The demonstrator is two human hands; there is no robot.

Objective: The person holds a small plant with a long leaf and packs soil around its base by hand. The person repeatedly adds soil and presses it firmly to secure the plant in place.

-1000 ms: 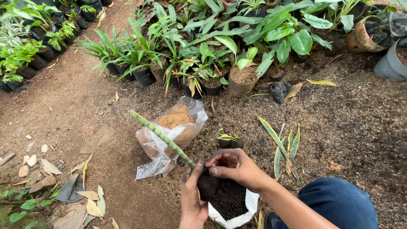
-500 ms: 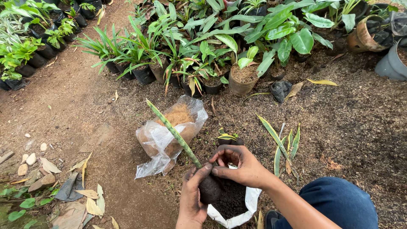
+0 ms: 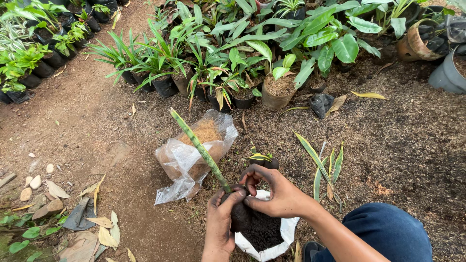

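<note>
My left hand point(image 3: 221, 221) grips a small black nursery bag point(image 3: 240, 216) filled with dark soil, held over a white sack of soil point(image 3: 264, 237). A long, narrow, mottled green leaf cutting point(image 3: 200, 148) stands in the bag and leans up to the left. My right hand point(image 3: 275, 194) curls over the bag's top, fingertips pressing at the base of the cutting. A clear plastic bag of brown fibre point(image 3: 196, 153) lies just behind the cutting.
Loose variegated leaves point(image 3: 323, 165) lie on the dark ground to the right, and a small potted cutting point(image 3: 262, 158) stands behind my hands. Rows of potted green plants point(image 3: 233, 63) line the back. My blue-trousered knee point(image 3: 383, 233) is at the lower right. Dry leaves and stones point(image 3: 43, 189) lie at the left.
The cutting has tilted more upright and come closer. Both hands have closed in around the bag's top, the right fingers now at the stem base.
</note>
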